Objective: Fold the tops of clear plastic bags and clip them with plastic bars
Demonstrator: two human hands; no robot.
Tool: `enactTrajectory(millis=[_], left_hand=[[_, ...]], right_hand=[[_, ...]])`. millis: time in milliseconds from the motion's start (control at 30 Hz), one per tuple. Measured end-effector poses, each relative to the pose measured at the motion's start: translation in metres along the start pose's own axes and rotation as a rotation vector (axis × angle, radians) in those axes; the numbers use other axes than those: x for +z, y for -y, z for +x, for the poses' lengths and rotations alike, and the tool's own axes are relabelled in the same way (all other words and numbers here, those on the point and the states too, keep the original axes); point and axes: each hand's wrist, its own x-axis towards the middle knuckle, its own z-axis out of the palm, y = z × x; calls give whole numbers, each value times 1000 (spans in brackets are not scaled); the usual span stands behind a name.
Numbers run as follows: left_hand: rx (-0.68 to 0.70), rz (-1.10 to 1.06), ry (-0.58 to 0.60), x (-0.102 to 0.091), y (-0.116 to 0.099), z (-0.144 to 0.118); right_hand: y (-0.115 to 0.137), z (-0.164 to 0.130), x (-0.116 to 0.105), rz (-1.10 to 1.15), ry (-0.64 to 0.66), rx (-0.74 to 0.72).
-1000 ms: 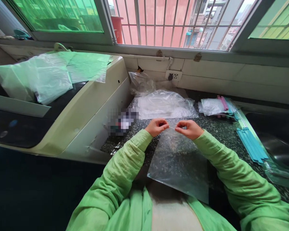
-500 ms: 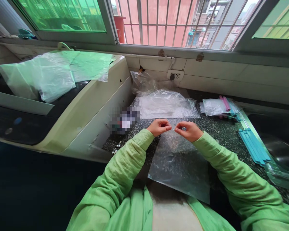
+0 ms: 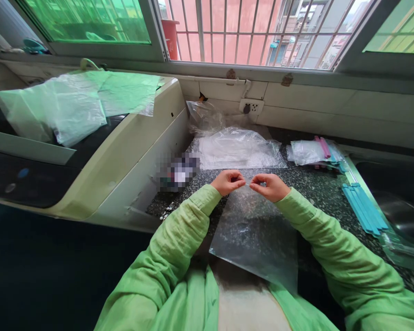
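A clear plastic bag (image 3: 255,239) hangs from my fingers at the middle, its lower part draped over the counter's front edge toward my body. My left hand (image 3: 228,182) pinches the bag's top edge between thumb and fingers. Close beside it, my right hand (image 3: 269,186) pinches the same edge, with a short whitish bit of the edge showing between the two hands. Just beyond my hands lies a pile of clear plastic bags (image 3: 239,149) on the speckled dark counter (image 3: 317,193).
Flat packets with pink and teal strips (image 3: 317,151) lie at right, near loose teal strips (image 3: 364,209) beside a dark sink (image 3: 400,193). Left stands a cream appliance (image 3: 134,151) with plastic bags (image 3: 79,101) on top. A blurred-out object (image 3: 179,174) sits against its side.
Both hands keep their pinch in nearly the same place. The hanging bag's lower edge has swung slightly left.
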Motion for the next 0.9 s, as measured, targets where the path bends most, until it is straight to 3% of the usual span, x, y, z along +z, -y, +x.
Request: enactTrajectory(millis=[567,900], left_hand=[[-26,-47,-59,-8,-5,0],[-98,-91,-40,-7,-6,0]], right_hand=[[2,1,-11,56,45,22],[-3,1,-13,-44,-19,-57]])
